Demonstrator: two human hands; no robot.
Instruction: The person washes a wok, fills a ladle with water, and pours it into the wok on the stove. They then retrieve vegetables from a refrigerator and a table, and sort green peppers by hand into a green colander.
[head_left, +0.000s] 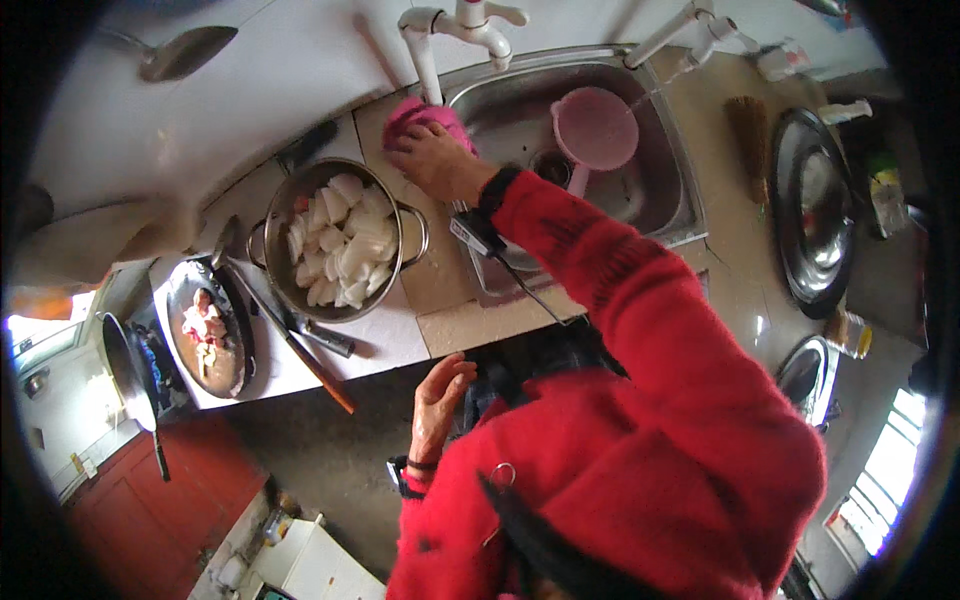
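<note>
My right hand (439, 161) is closed on a crumpled pink cloth (421, 120) beside the base of the white tap, at the sink's left corner. Away from the counter, my left hand (441, 397) hangs in front of its edge with nothing in it, fingers slightly bent. A two-handled metal pot (328, 311) full of sliced white vegetable (349, 240) stands on the counter left of the sink. Inside the steel sink (510, 135) lies a pink plastic dipper (598, 129).
Left of the pot are a wooden-handled spatula (289, 337), a cleaver handle (330, 339) and a round board (236, 330) bearing meat pieces (202, 326). A white tap (469, 30) overhangs the sink. At right are a brush (746, 139) and a large metal lid (814, 214).
</note>
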